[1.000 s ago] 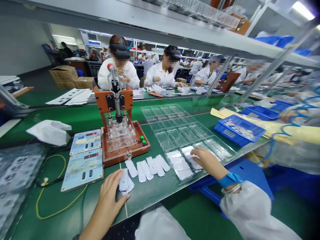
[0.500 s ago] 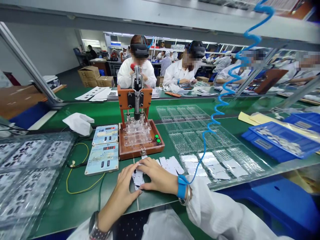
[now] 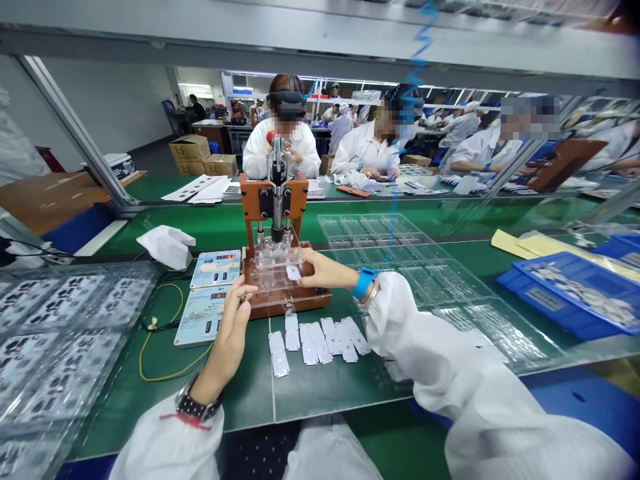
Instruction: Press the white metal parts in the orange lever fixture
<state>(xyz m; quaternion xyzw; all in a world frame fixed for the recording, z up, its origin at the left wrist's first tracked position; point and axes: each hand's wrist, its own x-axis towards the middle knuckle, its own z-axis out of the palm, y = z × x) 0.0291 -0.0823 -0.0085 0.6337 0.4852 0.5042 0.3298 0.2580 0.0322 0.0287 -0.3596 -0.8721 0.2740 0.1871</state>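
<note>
In the head view, a small white plate (image 3: 293,273) is between the thumb and fingers of my right hand (image 3: 320,269), over the clear acrylic fixture (image 3: 270,280). That fixture sits on the brown base of a toggle press (image 3: 277,200) with an orange frame. My left hand (image 3: 234,320) is at the base's left front corner, fingers bent and apart, with nothing seen in it. Several white plates (image 3: 313,343) lie in a loose row on the green bench in front of the press.
Two light-blue counter boxes (image 3: 200,313) with a yellow wire stand left of the press. Clear blister trays (image 3: 430,287) lie to the right, and filled trays (image 3: 60,327) to the left. A blue bin (image 3: 575,293) holds white parts. Co-workers (image 3: 283,143) sit opposite.
Both hands have moved up and away from the row of plates. My right hand is now at the fixture with a white plate; my left hand has shifted left to the base's corner.
</note>
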